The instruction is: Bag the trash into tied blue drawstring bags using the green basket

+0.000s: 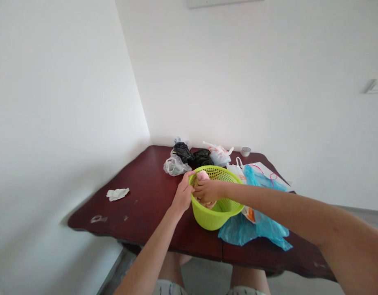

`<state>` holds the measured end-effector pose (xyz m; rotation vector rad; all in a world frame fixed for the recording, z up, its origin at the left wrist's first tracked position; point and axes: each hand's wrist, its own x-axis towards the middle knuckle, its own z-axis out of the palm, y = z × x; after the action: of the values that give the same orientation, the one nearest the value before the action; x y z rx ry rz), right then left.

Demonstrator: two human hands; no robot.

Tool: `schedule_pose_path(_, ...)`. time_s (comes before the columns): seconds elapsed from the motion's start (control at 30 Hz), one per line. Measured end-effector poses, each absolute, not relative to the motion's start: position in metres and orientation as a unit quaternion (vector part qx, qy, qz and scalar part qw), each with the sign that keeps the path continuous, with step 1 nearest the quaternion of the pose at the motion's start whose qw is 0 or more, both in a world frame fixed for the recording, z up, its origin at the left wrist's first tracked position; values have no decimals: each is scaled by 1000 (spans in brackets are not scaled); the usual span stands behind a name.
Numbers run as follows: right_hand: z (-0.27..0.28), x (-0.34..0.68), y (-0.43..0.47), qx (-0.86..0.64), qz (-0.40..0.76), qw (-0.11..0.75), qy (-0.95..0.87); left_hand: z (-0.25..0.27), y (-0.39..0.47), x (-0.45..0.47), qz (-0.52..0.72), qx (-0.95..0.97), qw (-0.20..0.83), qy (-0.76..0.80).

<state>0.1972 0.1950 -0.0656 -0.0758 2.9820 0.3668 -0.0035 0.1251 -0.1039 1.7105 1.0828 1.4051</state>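
Observation:
A lime-green plastic basket [209, 220] with perforated sides stands at the front of the table. My left hand [184, 191] is closed on its left rim, with a finger lying along the edge. Reaching into the basket from the right, my right hand [211, 190] has its fingers curled over a soft-looking pink item [202, 175] against the left inner wall. Below that hand a tan part [209, 204] shows; whether it belongs to the pink item I cannot tell. My fingers hide much of what they hold.
On the dark red table [152, 192], black plastic bags [183, 152], a clear bag [175, 165] and a tied white bag [219, 155] lie behind the basket. Blue plastic [256, 229] spreads right of it. A white crumpled piece [117, 194] lies left; a small cup [245, 151] stands back right.

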Motion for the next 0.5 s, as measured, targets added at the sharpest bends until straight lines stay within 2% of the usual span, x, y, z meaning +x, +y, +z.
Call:
schedule_pose_path(0.13,-49,209,205,-5,103,83,991,-109,130,-12,531,647,345,424)
schedule_pose_path(0.33,-57,223,212,267,70,104,955,-116,123,-15,535,633,335,447)
schedule_pose_path(0.5,-62,224,202,441,-50,139,885,-116,117,-13,544,618,317,470)
